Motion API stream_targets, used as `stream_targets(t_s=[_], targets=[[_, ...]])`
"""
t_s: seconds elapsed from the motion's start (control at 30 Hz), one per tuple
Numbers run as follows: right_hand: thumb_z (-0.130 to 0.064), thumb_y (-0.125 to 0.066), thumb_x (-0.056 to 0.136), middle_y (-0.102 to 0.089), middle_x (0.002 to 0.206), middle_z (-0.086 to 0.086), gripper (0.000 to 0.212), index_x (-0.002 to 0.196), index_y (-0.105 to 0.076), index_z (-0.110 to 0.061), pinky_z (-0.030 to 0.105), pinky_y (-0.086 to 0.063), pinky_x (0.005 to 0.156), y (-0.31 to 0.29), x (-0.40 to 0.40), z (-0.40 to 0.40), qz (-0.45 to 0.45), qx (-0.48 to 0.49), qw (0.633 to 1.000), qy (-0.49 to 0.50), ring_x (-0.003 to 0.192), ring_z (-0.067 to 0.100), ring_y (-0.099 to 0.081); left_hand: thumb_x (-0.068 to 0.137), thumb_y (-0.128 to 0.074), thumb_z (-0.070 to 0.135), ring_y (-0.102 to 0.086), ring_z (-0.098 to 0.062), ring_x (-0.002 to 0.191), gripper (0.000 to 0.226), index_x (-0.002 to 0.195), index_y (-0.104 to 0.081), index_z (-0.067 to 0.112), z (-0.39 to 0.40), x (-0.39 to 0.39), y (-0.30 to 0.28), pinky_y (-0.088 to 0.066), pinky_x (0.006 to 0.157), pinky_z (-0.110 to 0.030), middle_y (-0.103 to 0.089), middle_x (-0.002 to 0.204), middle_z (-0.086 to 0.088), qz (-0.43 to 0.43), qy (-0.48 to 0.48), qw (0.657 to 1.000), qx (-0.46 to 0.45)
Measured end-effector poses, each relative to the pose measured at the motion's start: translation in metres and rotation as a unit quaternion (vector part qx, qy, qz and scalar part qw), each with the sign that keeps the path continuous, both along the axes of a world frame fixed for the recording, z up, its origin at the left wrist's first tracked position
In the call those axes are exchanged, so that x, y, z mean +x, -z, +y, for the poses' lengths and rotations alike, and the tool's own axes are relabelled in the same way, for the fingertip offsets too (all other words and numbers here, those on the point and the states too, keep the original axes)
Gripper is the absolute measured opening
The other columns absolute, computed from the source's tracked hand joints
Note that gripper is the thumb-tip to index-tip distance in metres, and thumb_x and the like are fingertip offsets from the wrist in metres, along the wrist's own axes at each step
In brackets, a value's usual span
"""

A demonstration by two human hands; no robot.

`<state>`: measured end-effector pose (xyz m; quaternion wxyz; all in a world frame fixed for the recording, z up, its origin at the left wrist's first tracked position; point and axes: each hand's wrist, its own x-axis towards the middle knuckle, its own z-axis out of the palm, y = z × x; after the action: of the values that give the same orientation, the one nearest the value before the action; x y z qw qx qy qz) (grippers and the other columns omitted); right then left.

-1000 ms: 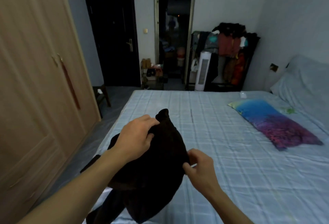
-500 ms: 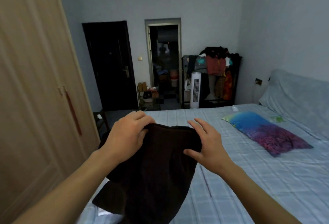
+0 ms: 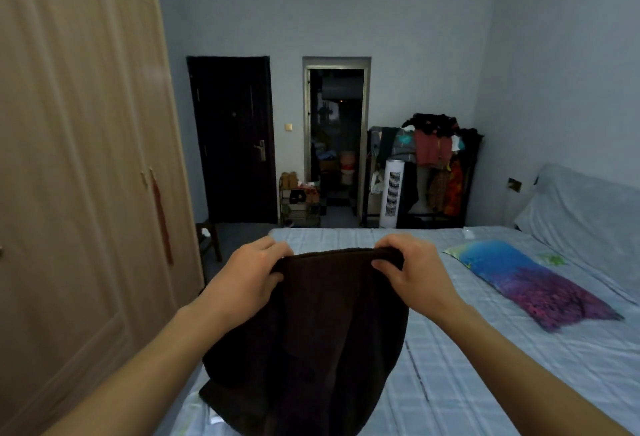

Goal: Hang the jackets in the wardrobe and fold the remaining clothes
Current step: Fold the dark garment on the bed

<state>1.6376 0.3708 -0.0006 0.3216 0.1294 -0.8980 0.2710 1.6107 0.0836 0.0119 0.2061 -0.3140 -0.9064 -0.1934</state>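
Note:
A dark brown garment (image 3: 322,338) hangs in front of me above the near edge of the bed (image 3: 485,366). My left hand (image 3: 247,276) grips its top edge at the left corner. My right hand (image 3: 410,269) grips the same edge at the right corner, fingers curled over the cloth. The fabric is stretched between both hands and its lower part droops onto the bed sheet. The wooden wardrobe (image 3: 79,175) stands to the left with its doors closed.
A blue and purple pillow (image 3: 530,279) lies on the bed at the right, with a grey headboard cover (image 3: 588,207) behind it. A loaded clothes rack (image 3: 436,161) and white tower fan (image 3: 393,198) stand at the far wall. A dark door (image 3: 232,137) and open doorway (image 3: 337,137) are beyond.
Both hands lifted the garment higher and spread its top edge apart. My right hand went from touching the cloth to gripping its corner. The view tilted upward.

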Motion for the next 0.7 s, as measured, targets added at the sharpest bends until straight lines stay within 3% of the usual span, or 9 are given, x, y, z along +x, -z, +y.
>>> stream_targets(t_s=[0.17, 0.27, 0.4, 0.5, 0.6, 0.7], targets=[[-0.013, -0.077, 0.081, -0.066, 0.084, -0.010, 0.013, 0.089, -0.069, -0.021, 0.021, -0.049, 0.077, -0.015, 0.006, -0.012, 0.050, -0.024, 0.998, 0.036, 0.082, 0.006, -0.062, 0.086, -0.070, 0.015, -0.056, -0.008, 0.098, 0.036, 0.116, -0.057, 0.031, -0.009, 0.004, 0.011, -0.050, 0.086, -0.032, -0.056, 0.103, 0.014, -0.024, 0.013, 1.000, 0.014], [-0.012, -0.077, 0.080, -0.068, 0.085, -0.009, 0.014, 0.089, -0.070, -0.020, 0.019, -0.048, 0.077, -0.017, 0.011, -0.013, 0.042, -0.021, 0.997, 0.061, 0.082, 0.007, -0.063, 0.082, -0.069, 0.027, -0.056, -0.004, 0.097, 0.037, 0.112, -0.049, 0.038, -0.014, 0.013, 0.034, -0.046, 0.076, -0.026, -0.057, 0.104, 0.019, -0.063, 0.011, 0.997, -0.052], [-0.010, -0.078, 0.079, -0.066, 0.079, -0.010, 0.014, 0.083, -0.070, -0.021, 0.022, -0.048, 0.074, -0.007, 0.021, -0.003, 0.025, -0.024, 0.995, 0.098, 0.077, 0.005, -0.061, 0.083, -0.065, 0.032, -0.058, -0.011, 0.096, 0.025, 0.100, -0.047, 0.031, -0.026, 0.018, 0.070, -0.041, 0.070, -0.029, -0.057, 0.100, 0.013, -0.090, -0.021, 0.990, -0.105], [-0.008, -0.079, 0.077, -0.067, 0.077, -0.012, 0.017, 0.080, -0.069, -0.021, 0.024, -0.050, 0.073, 0.002, 0.028, 0.007, 0.013, -0.044, 0.992, 0.119, 0.077, 0.004, -0.062, 0.082, -0.071, 0.028, -0.059, -0.007, 0.085, 0.022, 0.091, -0.052, 0.033, -0.035, 0.012, 0.077, -0.046, 0.072, -0.027, -0.062, 0.089, 0.013, -0.104, 0.005, 0.994, -0.015], [-0.008, -0.080, 0.076, -0.070, 0.076, -0.011, 0.017, 0.079, -0.070, -0.021, 0.025, -0.051, 0.074, 0.007, 0.035, 0.016, 0.009, -0.081, 0.988, 0.134, 0.076, 0.005, -0.065, 0.076, -0.076, 0.016, -0.060, -0.001, 0.072, 0.026, 0.084, -0.058, 0.033, -0.037, 0.008, 0.068, -0.043, 0.062, -0.017, -0.063, 0.076, 0.015, -0.091, 0.007, 0.991, 0.096], [-0.008, -0.079, 0.077, -0.070, 0.077, -0.011, 0.017, 0.080, -0.070, -0.022, 0.022, -0.050, 0.073, 0.005, 0.045, 0.025, 0.013, -0.099, 0.986, 0.133, 0.076, 0.003, -0.065, 0.075, -0.076, 0.009, -0.061, -0.002, 0.070, 0.027, 0.083, -0.061, 0.030, -0.031, 0.006, 0.052, -0.049, 0.061, -0.024, -0.063, 0.075, 0.014, -0.063, -0.007, 0.984, 0.169]])
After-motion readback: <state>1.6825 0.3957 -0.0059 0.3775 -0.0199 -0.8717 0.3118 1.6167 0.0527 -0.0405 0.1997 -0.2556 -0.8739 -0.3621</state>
